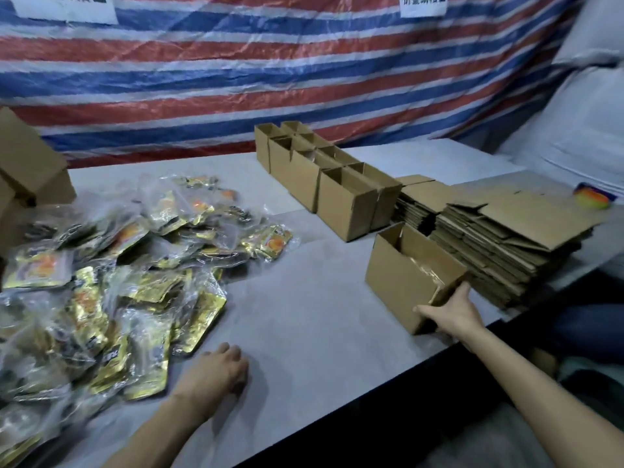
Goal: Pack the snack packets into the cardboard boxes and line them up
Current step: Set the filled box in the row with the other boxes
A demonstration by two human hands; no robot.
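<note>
The left hand point(219, 369) lay slack on the grey tabletop point(304, 315), holding nothing, fingertips hidden. The right hand point(452, 312) gripped the near end of the open brown cardboard box point(395, 282) at the table's right edge, mouth up, long axis running away leftward, inside indistinct.

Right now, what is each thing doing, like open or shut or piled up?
near cardboard box: upright, top open, held at its corner.
right hand: grips the near cardboard box.
left hand: rests on the table, holds nothing.
lined-up boxes: upright, tops open.
flat cartons: folded, stacked.
snack packets: loose pile, unpacked.
</note>
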